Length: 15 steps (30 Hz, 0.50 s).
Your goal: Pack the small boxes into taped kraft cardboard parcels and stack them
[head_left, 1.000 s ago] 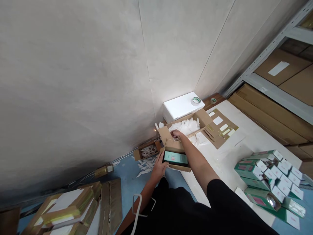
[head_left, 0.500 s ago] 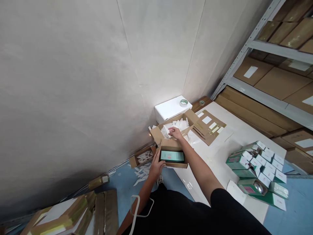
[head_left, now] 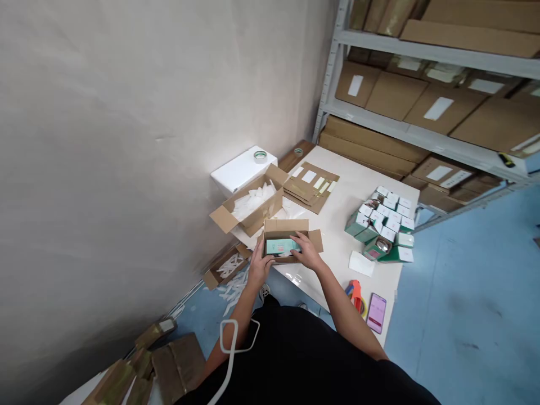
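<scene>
A small open cardboard box point(head_left: 285, 228) sits at the near edge of the white table point(head_left: 358, 185), with a teal product box point(head_left: 279, 246) inside it. My left hand point(head_left: 258, 266) grips the cardboard box's left side. My right hand point(head_left: 307, 251) rests on the box's right front, fingers curled over the teal product box. Behind it stands a larger open carton point(head_left: 253, 207) filled with white foam pieces.
A pile of teal boxes point(head_left: 382, 224) lies to the right on the table. Flattened cardboard point(head_left: 312, 185), a white case point(head_left: 242, 169) with a tape roll point(head_left: 260, 155), a tape dispenser point(head_left: 356, 295) and a phone point(head_left: 377, 312) are nearby. Shelves of cartons point(head_left: 422, 101) stand behind.
My right hand left the foam carton and came back to the small box. The view swung right, showing the shelves and more of the table.
</scene>
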Each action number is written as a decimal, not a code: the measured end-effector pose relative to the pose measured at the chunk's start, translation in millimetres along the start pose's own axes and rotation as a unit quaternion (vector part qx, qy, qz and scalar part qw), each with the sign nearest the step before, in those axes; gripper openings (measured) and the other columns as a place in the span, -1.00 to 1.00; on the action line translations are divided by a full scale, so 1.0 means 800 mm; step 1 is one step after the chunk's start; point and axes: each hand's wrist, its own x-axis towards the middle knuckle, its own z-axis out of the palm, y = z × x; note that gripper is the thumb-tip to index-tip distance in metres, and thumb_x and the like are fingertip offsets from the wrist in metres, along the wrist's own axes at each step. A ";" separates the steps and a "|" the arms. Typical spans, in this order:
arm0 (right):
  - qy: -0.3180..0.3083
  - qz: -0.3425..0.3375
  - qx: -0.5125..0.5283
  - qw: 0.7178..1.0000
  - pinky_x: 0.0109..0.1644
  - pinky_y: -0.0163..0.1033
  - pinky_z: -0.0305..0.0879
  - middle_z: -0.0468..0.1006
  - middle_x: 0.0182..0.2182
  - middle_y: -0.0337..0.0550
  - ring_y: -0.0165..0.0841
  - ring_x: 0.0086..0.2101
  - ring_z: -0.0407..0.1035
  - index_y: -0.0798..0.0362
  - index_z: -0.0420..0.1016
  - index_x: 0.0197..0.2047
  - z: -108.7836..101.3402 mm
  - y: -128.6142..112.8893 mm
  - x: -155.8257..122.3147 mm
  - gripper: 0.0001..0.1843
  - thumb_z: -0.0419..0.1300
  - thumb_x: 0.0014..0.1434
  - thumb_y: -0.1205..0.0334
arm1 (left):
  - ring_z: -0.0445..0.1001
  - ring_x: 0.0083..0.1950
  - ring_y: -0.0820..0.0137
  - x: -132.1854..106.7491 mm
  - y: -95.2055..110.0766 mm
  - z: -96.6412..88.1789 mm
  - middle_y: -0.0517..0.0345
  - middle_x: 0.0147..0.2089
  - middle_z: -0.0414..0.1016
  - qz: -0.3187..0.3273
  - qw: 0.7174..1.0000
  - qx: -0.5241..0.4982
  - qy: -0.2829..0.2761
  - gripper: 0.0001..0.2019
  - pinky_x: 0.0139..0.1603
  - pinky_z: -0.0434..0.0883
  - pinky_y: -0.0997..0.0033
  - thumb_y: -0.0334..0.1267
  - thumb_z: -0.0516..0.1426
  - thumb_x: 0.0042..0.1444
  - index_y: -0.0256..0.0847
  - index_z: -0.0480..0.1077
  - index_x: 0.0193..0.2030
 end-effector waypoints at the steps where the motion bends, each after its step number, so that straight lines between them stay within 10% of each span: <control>1: 0.016 0.016 -0.003 1.000 0.49 0.15 0.10 0.25 0.45 -0.01 -0.06 0.42 0.14 -0.10 0.45 0.37 -0.012 0.008 -0.015 -0.38 0.28 0.24 0.21 | -0.05 0.62 -0.07 0.002 0.010 0.009 0.18 0.64 -0.06 0.002 1.000 -0.001 -0.014 -0.77 0.57 0.11 -0.15 -0.24 0.11 0.35 -0.14 0.62 -0.12; 8: 0.166 0.084 -0.053 0.981 0.52 0.18 0.00 0.20 0.48 -0.03 -0.06 0.44 0.07 -0.08 0.41 0.40 -0.091 0.044 -0.093 -0.40 0.22 0.30 0.17 | -0.05 0.62 -0.06 0.027 0.050 0.076 0.13 0.65 -0.09 0.067 0.993 -0.021 -0.095 -0.75 0.57 0.12 -0.13 -0.24 0.10 0.36 -0.17 0.64 -0.13; 15: 0.255 0.177 -0.082 0.947 0.52 0.12 0.02 0.14 0.50 -0.02 -0.09 0.46 0.02 -0.06 0.36 0.42 -0.099 0.060 -0.134 -0.39 0.19 0.32 0.17 | -0.12 0.63 -0.04 0.102 0.059 0.145 0.15 0.63 -0.01 0.152 0.964 -0.014 -0.217 -0.79 0.55 0.12 -0.16 -0.30 0.14 0.32 -0.13 0.65 -0.14</control>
